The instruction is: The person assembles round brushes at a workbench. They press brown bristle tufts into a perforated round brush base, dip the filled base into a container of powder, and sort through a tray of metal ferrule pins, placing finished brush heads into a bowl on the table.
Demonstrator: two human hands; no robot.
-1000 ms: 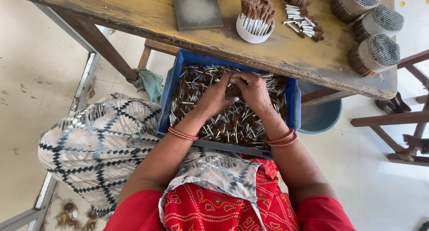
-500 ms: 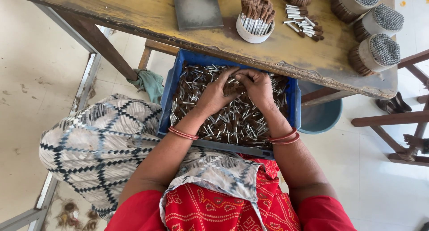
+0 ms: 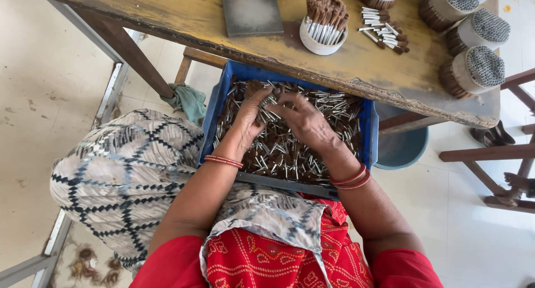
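Here both hands, left hand [image 3: 249,120] and right hand [image 3: 304,122], curl loosely, apparently gathering thin silver-and-brown sticks [image 3: 278,151] in a blue plastic crate [image 3: 368,137]

One blue crate [image 3: 216,107], one white cup [image 3: 322,44], one grey slab [image 3: 251,9], three visible round bundles [image 3: 473,70].

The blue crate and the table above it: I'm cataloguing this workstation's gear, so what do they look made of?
The blue crate looks like moulded plastic: one even colour, a smooth, slightly glossy wall and a rolled rim. The table looks like bare wood, matt, worn and stained, with chipped edges along the front. Its legs seem to be wood too. Both hands, left hand and right hand, are in the crate's small sticks.
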